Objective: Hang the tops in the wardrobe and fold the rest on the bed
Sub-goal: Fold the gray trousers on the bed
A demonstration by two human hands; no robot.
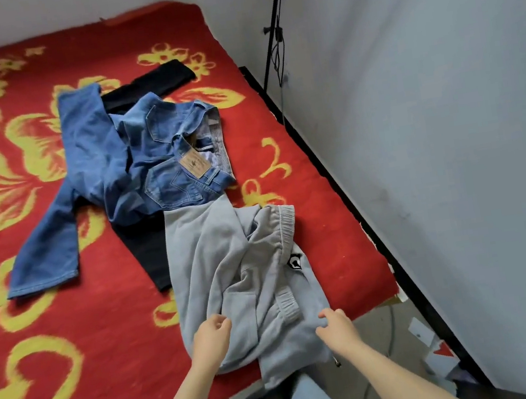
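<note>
Crumpled grey sweatpants [228,273] with an elastic waistband lie at the bed's near right corner, one end hanging over the edge. My left hand [210,338] rests on their lower left part with fingers curled into the cloth. My right hand [337,326] pinches the grey fabric near a cuff at the lower right. Blue jeans [119,159] lie rumpled farther back, with a leather patch showing. A black garment [146,251] lies under both, poking out beyond the jeans too.
The bed is covered by a red blanket [69,330] with yellow flower patterns. A grey wall [445,103] runs along the right side, with a black stand [274,33] and cables. Clutter and a cable lie on the floor [423,346] at right.
</note>
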